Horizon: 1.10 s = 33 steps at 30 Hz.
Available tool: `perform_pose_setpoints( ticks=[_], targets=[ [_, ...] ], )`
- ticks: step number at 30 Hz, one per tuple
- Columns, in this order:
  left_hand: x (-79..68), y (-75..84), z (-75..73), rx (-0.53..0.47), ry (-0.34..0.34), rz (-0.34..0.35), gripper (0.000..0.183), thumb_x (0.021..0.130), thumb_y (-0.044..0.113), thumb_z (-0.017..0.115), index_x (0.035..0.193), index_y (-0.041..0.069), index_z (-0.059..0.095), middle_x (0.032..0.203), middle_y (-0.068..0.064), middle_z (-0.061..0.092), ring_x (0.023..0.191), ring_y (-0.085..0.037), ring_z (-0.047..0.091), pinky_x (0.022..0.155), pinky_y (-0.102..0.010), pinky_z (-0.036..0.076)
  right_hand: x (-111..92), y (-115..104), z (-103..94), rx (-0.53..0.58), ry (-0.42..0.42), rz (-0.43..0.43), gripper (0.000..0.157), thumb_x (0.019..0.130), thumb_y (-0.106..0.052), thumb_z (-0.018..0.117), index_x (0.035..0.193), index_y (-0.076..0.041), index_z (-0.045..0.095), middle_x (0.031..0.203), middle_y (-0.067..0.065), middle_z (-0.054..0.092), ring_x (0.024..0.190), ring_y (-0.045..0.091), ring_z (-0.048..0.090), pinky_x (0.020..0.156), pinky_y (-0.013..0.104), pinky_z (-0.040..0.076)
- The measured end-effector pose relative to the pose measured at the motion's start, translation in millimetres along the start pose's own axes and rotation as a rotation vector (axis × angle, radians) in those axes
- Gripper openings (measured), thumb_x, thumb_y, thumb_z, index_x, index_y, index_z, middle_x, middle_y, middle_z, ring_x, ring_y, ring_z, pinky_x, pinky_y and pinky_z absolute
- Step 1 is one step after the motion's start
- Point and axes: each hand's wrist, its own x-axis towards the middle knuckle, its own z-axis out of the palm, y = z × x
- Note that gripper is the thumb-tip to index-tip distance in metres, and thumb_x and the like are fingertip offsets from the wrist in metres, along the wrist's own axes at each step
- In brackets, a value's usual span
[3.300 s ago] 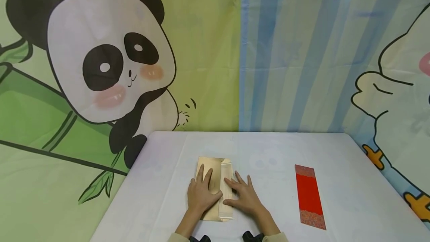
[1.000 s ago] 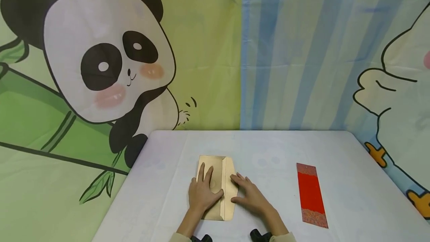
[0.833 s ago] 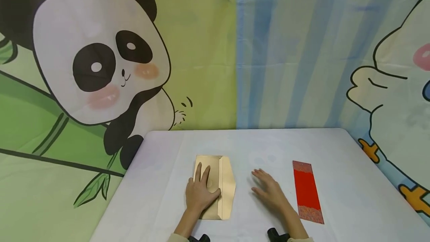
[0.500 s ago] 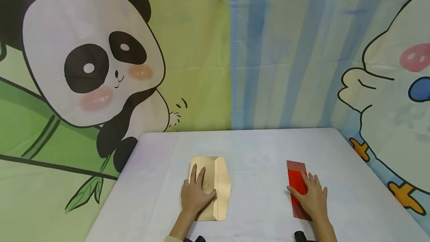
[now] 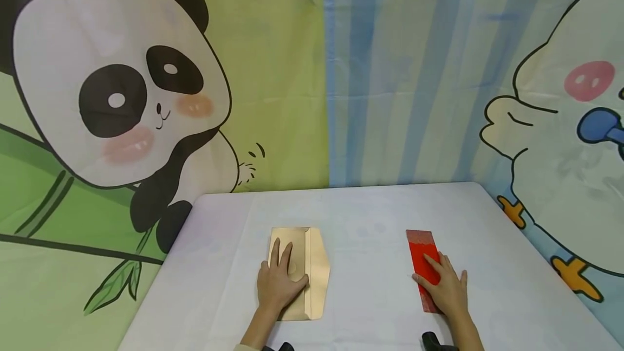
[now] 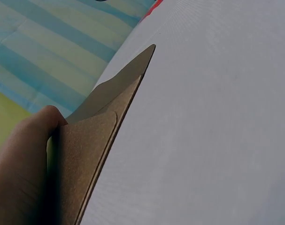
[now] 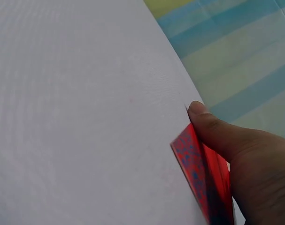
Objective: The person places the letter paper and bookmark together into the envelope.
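Observation:
A tan paper envelope [image 5: 319, 270] lies on the table with its flap spread out to the right. My left hand [image 5: 279, 285] rests on it, fingers straight and spread, thumb pointing toward the flap crease. In the left wrist view the envelope [image 6: 86, 164] shows its flap tilted up beyond the thumb. Over on the right, my right hand [image 5: 447, 288] grips a long red paper strip [image 5: 420, 242] with speckled ends, thumb at its left edge and fingers across its face. The right wrist view shows the strip [image 7: 189, 159] bent beneath the thumb; the other fingers are hidden there.
Both things lie on a white-covered table [image 5: 361, 286], with a wide gap between them. Behind the table hang printed cloths: a panda [image 5: 122, 80] at left, blue stripes in the middle and a white cartoon animal [image 5: 560, 188] at right.
My right hand has left the envelope flap, crossed to the right and taken hold of the red strip, which has turned slightly. The flap was opened out earlier. My left hand stays on the envelope.

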Motion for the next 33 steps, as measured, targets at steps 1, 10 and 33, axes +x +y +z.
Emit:
perform_pose_setpoints(
  ticks=[1,10,33],
  targets=[
    [-0.1,-0.7,-0.2,-0.001,0.0,-0.002,0.089,0.061,0.057,0.063,0.141,0.026,0.04,0.151,-0.004,0.022,0.064,-0.021,0.035,0.056,-0.03,0.03,0.8,0.0,1.1,0.023,0.015,-0.019,0.072,0.073,-0.042,0.073,0.129,-0.002,0.052,0.134,0.037,0.034,0.121,0.051,0.031,0.097,0.068,0.002],
    [-3.4,-4.2,-1.4,-0.001,0.003,0.001,0.088,0.061,0.057,0.063,0.141,0.026,0.04,0.151,-0.005,0.023,0.064,-0.02,0.034,0.055,-0.03,0.03,0.6,-4.0,2.9,0.294,0.084,-0.049,0.058,0.074,-0.005,0.074,0.129,-0.01,0.055,0.13,0.022,0.046,0.106,0.036,0.042,0.079,0.05,0.039],
    [-1.7,-1.7,1.0,-0.009,0.026,0.012,0.088,0.06,0.057,0.063,0.139,0.026,0.043,0.15,-0.006,0.025,0.063,-0.02,0.035,0.057,-0.03,0.032,0.3,-137.0,40.7,1.041,-0.467,0.036,0.06,0.079,-0.012,0.071,0.134,-0.007,0.049,0.137,0.024,0.041,0.112,0.031,0.054,0.081,0.03,0.049]
  ],
)
